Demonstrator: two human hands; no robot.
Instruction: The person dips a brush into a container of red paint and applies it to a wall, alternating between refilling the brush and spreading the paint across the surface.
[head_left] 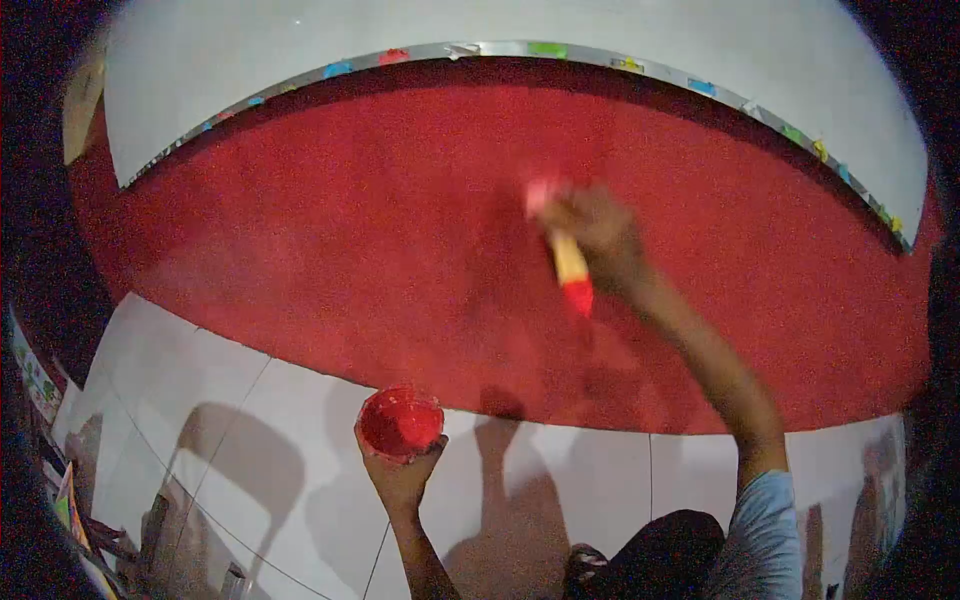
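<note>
My left hand (402,485) is closed around a small cup of red paint (400,425), held low over the white tiles, its open mouth facing up at me. Red covers the inside of the cup. Higher up, my right hand (603,235) grips a paintbrush (570,262) with a yellow handle and a red end. The brush head is blurred and pinkish, at the upper left of my fingers. It is over the red wall (350,230); whether the bristles touch the surface I cannot tell.
Above the red surface hangs a whiteboard (500,20) with a metal lower edge dotted with coloured bits. White floor tiles (330,400) run below, crossed by shadows. My knee (670,555) is at the bottom. Blurred dark items and a coloured sheet (68,505) lie at lower left.
</note>
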